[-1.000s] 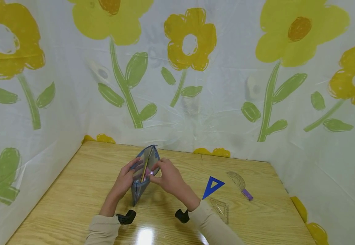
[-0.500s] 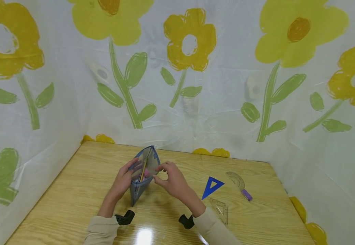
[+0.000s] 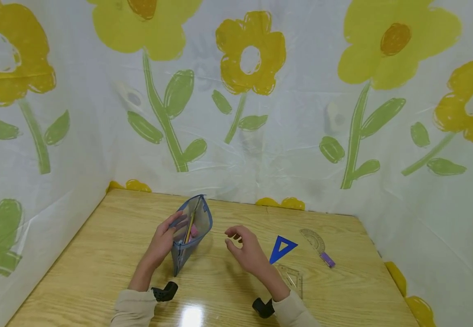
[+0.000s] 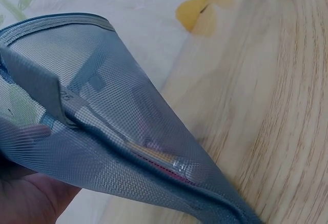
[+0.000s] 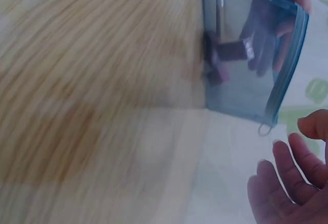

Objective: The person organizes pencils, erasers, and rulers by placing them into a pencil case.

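A blue mesh pencil case [image 3: 205,223] stands tilted on the wooden table with its zip top spread wide. My left hand [image 3: 160,243] grips its left side; in the left wrist view some fingers show through the mesh [image 4: 138,90]. Inside lie a yellow pencil [image 3: 189,227] and a pink eraser [image 3: 194,230], along with other small items that the mesh blurs. My right hand [image 3: 248,252] hovers to the right of the case, apart from it, fingers loosely bent and holding nothing. In the right wrist view a zip ring [image 5: 264,129] hangs near that hand's fingertips.
Right of my right hand lie a blue set square [image 3: 275,254], a clear protractor [image 3: 315,237] with a purple eraser [image 3: 327,260] at its lower end, and a clear set square [image 3: 299,281] partly behind my forearm. Flower-printed white sheeting [image 3: 298,172] walls the table's back and sides.
My right hand has let go of the pink eraser inside the pencil case, then drawn out and moved right. The left hand keeps its grip, almost unmoved.
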The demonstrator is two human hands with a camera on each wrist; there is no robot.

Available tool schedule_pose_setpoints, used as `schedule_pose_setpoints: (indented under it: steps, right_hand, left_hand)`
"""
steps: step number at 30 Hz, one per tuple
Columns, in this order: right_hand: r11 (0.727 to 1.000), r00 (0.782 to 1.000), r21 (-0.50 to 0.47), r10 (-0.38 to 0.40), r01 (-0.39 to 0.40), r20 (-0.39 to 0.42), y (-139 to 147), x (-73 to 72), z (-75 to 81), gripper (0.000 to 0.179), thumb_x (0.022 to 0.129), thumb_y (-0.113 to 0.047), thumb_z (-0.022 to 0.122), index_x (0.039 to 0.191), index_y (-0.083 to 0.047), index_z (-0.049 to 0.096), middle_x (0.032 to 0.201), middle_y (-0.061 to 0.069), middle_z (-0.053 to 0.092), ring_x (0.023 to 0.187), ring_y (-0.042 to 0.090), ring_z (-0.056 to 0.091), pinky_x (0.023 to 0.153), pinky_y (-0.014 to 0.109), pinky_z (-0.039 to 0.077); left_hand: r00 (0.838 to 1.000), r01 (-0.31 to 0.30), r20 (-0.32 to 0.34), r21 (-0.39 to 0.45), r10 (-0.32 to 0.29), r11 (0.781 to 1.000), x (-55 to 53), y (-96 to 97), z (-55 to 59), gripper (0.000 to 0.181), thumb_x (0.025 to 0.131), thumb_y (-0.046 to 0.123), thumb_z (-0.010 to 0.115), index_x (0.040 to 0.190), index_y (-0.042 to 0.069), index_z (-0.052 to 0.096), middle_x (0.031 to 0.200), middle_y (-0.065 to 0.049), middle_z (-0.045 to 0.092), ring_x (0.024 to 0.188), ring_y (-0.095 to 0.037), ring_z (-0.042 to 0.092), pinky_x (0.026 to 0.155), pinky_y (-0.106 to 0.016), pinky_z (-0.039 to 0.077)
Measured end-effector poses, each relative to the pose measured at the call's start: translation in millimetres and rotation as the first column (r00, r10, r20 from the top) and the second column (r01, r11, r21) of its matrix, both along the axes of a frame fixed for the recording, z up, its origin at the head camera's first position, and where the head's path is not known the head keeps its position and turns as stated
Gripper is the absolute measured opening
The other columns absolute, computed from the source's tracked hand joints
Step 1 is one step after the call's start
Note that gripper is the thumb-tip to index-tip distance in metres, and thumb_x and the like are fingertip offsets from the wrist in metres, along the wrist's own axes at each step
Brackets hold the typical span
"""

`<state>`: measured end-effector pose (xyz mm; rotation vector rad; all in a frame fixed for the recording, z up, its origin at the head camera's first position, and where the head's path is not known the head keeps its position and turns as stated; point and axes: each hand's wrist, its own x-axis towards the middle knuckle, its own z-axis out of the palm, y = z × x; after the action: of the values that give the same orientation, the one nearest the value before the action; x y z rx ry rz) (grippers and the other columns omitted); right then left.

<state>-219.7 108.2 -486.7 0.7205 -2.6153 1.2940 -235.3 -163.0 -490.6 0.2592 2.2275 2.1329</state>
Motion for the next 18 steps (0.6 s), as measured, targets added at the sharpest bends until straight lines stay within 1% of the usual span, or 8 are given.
schedule_pose_setpoints:
  steps: [3,6,9,12,14,18]
  right_hand:
    - [1.0,1.0,-0.006,-0.022,0.022,0.016,12,-0.4,-4.1,0.018,0.1,-0.011,0.063,0.119,-0.012,0.064,0.115,0.016,0.065,0.099,0.027,0.061,0.084,0.049,0.054]
    - [0.999,0.998,0.007,-0.047,0.046,0.04,24,-0.8,-8.1,0.02,0.1,-0.013,0.064,0.12,-0.01,0.063,0.115,0.016,0.065,0.1,0.027,0.061,0.083,0.043,0.054]
    - [0.998,0.993,0.01,-0.06,0.06,0.1,36,-0.5,-11.2,0.027,0.099,-0.018,0.066,0.123,-0.006,0.063,0.117,0.016,0.064,0.103,0.029,0.059,0.085,0.04,0.051]
    - [0.997,0.983,0.01,-0.075,0.074,0.167,51,-0.8,-14.4,0.039,0.097,-0.023,0.069,0.129,-0.003,0.06,0.122,0.017,0.062,0.107,0.032,0.057,0.089,0.043,0.048]
    - [0.996,0.977,0.005,-0.092,0.092,0.194,60,-1.2,-15.4,0.046,0.095,-0.023,0.072,0.132,-0.001,0.059,0.124,0.019,0.061,0.109,0.034,0.056,0.091,0.047,0.048]
    - [0.987,0.969,0.014,-0.158,0.158,0.191,81,-3.0,-17.2,0.052,0.09,-0.019,0.077,0.134,0.001,0.058,0.125,0.019,0.061,0.109,0.035,0.056,0.092,0.049,0.049]
  left_hand:
    - [1.0,0.001,-0.01,0.002,-0.001,1.0,0.4,1.1,1.2,0.054,0.102,-0.004,0.019,0.156,-0.008,0.025,0.157,-0.032,0.034,0.144,-0.049,0.037,0.114,-0.059,0.037]
    - [1.0,0.013,-0.025,0.012,-0.012,1.0,1.8,0.6,1.7,0.055,0.102,-0.005,0.018,0.156,-0.009,0.024,0.158,-0.033,0.032,0.145,-0.049,0.036,0.114,-0.061,0.037]
    - [0.999,0.026,-0.03,0.023,-0.025,0.999,2.3,0.7,1.8,0.055,0.102,-0.005,0.016,0.157,-0.01,0.022,0.158,-0.033,0.031,0.145,-0.049,0.034,0.114,-0.061,0.036]
    - [0.999,0.026,-0.027,0.021,-0.026,0.999,2.0,0.7,0.9,0.055,0.102,-0.005,0.016,0.157,-0.01,0.022,0.158,-0.033,0.031,0.145,-0.048,0.034,0.114,-0.061,0.037]
    - [0.999,0.024,-0.024,0.019,-0.024,1.0,1.5,0.8,0.3,0.055,0.102,-0.005,0.016,0.157,-0.009,0.023,0.158,-0.032,0.031,0.145,-0.048,0.035,0.113,-0.06,0.037]
    - [1.0,0.018,-0.019,0.01,-0.018,1.0,0.2,1.0,0.0,0.055,0.103,-0.004,0.017,0.157,-0.008,0.024,0.158,-0.032,0.032,0.145,-0.048,0.036,0.113,-0.059,0.038]
